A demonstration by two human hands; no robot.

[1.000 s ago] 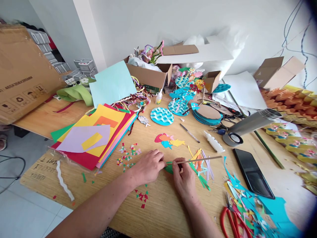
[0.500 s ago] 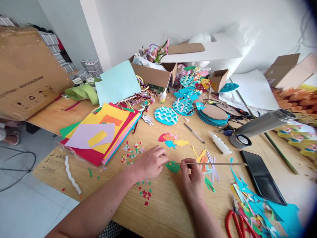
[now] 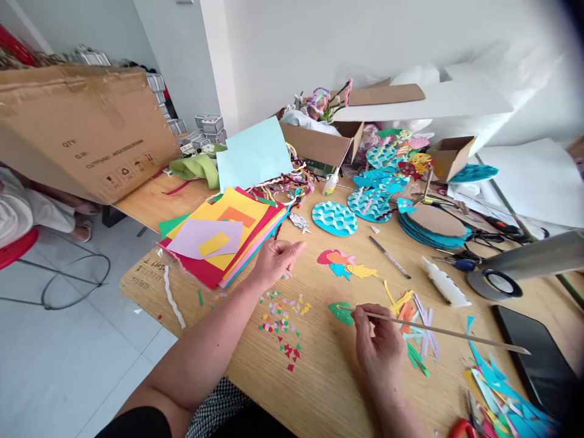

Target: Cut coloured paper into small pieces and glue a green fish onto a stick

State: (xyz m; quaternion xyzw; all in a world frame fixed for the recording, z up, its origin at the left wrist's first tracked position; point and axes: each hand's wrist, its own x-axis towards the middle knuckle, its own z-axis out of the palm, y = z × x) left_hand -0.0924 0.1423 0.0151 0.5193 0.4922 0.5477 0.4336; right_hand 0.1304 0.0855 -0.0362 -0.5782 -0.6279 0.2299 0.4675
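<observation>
My right hand (image 3: 378, 340) pinches a thin wooden stick (image 3: 449, 330), whose left tip meets the green paper fish (image 3: 338, 314) on the table. Small pale spots show on that fish. My left hand (image 3: 276, 261) hovers closed, thumb against fingers, close to the right edge of the paper stack; whatever it may hold is too small to make out. Below it lie scattered paper bits (image 3: 283, 322) in several colours. Beyond the green fish sits a group of red, orange, blue and yellow paper fish (image 3: 342, 267).
Coloured paper sheets (image 3: 205, 243) are piled at left. To the right lie cut paper strips (image 3: 413, 322), a white glue bottle (image 3: 444, 283), a pen (image 3: 390, 257), a phone (image 3: 533, 359) and red-handled scissors (image 3: 465, 426). Blue wavy discs (image 3: 334, 219) and a cardboard box (image 3: 314, 143) stand farther back.
My left hand has moved from beside the green fish up and left, its fingers now pinched. The stick tilts more, its right end lower. The view has turned left.
</observation>
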